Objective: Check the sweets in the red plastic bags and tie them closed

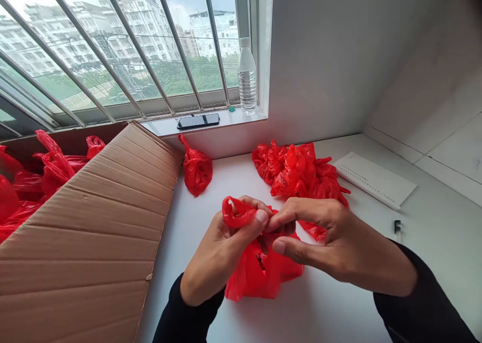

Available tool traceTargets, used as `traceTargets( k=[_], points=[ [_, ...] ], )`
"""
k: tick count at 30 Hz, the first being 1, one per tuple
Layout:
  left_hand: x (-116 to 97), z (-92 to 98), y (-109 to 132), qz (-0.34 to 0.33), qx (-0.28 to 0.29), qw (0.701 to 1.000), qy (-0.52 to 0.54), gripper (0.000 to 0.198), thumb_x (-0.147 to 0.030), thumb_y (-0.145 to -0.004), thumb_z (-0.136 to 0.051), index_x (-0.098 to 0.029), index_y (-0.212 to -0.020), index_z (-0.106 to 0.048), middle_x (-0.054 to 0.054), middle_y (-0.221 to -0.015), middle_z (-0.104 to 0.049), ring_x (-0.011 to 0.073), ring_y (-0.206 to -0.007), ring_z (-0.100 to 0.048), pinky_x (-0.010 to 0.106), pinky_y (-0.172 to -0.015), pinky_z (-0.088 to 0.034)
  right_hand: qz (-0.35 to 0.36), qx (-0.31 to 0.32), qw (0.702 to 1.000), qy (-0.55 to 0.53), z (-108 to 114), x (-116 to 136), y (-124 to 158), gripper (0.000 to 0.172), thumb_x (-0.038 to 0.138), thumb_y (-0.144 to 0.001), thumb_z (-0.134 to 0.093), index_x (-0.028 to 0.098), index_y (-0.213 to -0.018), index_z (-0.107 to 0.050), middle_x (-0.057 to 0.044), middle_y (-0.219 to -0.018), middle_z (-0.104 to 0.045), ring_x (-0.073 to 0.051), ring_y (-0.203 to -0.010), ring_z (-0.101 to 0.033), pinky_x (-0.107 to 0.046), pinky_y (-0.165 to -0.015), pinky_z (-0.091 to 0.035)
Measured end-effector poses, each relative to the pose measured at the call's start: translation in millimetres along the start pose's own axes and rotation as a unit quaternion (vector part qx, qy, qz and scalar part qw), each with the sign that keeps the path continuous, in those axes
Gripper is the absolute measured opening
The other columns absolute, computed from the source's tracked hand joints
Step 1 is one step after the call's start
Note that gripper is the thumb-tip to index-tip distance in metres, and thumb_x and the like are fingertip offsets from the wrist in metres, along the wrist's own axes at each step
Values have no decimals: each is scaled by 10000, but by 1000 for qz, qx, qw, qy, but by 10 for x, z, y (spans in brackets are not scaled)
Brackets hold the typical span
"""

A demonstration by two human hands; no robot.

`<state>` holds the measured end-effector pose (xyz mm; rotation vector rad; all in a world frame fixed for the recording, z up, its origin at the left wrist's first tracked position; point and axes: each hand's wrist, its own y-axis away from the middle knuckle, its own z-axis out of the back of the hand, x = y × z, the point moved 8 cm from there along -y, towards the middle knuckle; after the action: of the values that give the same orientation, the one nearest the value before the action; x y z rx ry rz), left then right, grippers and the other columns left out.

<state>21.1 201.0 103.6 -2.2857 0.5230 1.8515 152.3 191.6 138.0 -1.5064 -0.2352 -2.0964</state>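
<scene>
A red plastic bag (250, 277) rests on the white table in front of me, its body full and its top gathered upward. My left hand (222, 247) is closed on the gathered top, with the thumb pressed down and a loop of red plastic standing out above it. From the right, my right hand (327, 237) has its bent fingers at the same twisted plastic, beside the left thumb. Its thumb sits lower, a little apart from the index finger. The plastic between the two hands is partly hidden by the fingers.
At left stands a cardboard box (94, 222) with several red bags (56, 167) inside. One tied red bag (198, 169) lies beside it. Behind my hands is a pile of red bags (297, 167). A white calendar (376, 180), pen (398, 227), phone (198, 121) and bottle (247, 82) are around.
</scene>
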Motion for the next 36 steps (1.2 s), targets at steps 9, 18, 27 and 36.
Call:
traceTargets(
  k=[9,18,27,36],
  points=[
    [-118,44,114,-26,43,984,-169,70,-276,-954,-631,-236,-958,-574,-15,-827,-653,144,-739,-672,277,-698,-540,18,-11,1000,5,-23,-179,-170,333,402,-1006,-549,278,-1315,-541,-33,-1256,-647,-195,-1184,-591,-353,-1026,-450],
    [-342,128,94,-282,-108,829,-470,459,111,-797,-594,-268,-1050,-650,-53,-1000,-683,80,-886,-642,176,-790,-504,-30,24,995,-91,-153,-469,-316,314,350,-1055,-421,229,-1297,-581,53,-706,-464,-111,-620,-422,-266,-597,-378],
    [-433,55,119,-326,-40,785,-524,449,35,-867,-585,-290,-1171,-645,-30,-1030,-632,75,-879,-636,141,-770,-506,-15,23,994,-104,-63,-482,-369,122,293,-971,-575,189,-1023,-610,9,-854,-607,-133,-793,-562,-286,-729,-448],
    [-388,139,110,-282,-16,796,-535,394,-221,-993,-546,-378,-1351,-596,-1,-1181,-649,119,-954,-669,174,-750,-552,20,-58,994,-90,28,-367,-352,147,349,-981,-575,209,-997,-534,-4,-937,-611,-153,-894,-588,-325,-831,-460]
  ],
)
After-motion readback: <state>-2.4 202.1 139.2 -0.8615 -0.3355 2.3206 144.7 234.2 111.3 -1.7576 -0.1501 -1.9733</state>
